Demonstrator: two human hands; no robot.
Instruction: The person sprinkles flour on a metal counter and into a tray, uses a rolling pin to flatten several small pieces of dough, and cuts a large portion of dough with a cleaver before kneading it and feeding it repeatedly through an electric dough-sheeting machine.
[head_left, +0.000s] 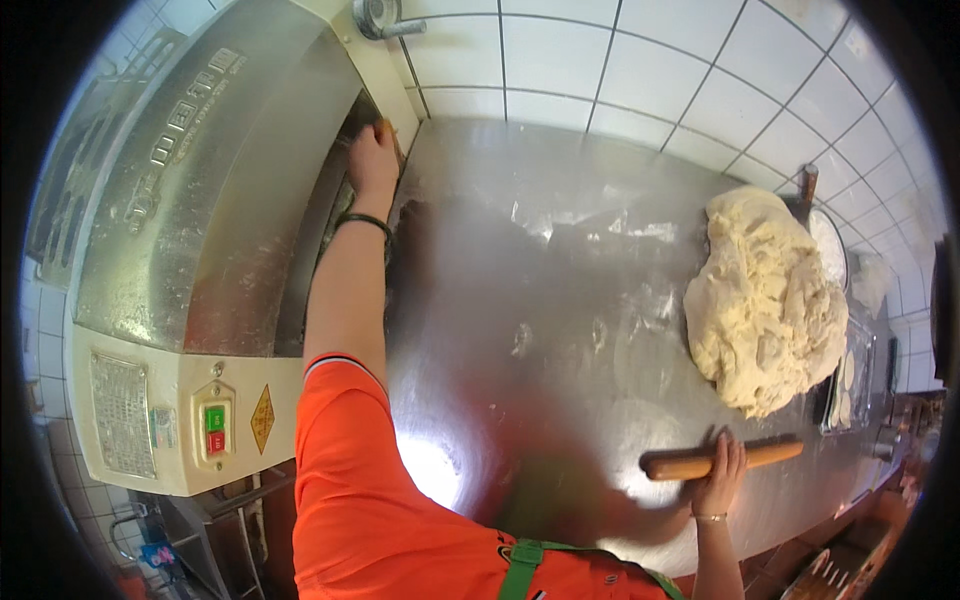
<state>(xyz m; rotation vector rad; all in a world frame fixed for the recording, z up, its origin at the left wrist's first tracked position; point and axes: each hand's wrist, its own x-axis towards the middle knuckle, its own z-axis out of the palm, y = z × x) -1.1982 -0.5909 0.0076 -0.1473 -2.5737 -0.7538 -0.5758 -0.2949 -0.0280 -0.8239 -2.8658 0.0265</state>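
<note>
My left hand (373, 163) reaches into the gap at the side of a dough-pressing machine (232, 195), near the tiled wall. Its fingers are curled around a small yellow-brown object (388, 133), mostly hidden, so I cannot tell what it is. A dark bangle circles that wrist. At the lower right, my right hand (721, 469) grips a wooden rolling pin (679, 466) around its middle, on the metal worktop (525, 285). Just beyond the pin rests a large, lumpy mass of pale dough (765, 307).
Behind the dough stand a round container with white contents (826, 244) and a wooden handle (809, 182). A clear tray with flat pale pieces (847, 386) lies at the right. Green and red switch buttons (215, 429) sit on the machine's front. White tiles (555, 52) back the worktop.
</note>
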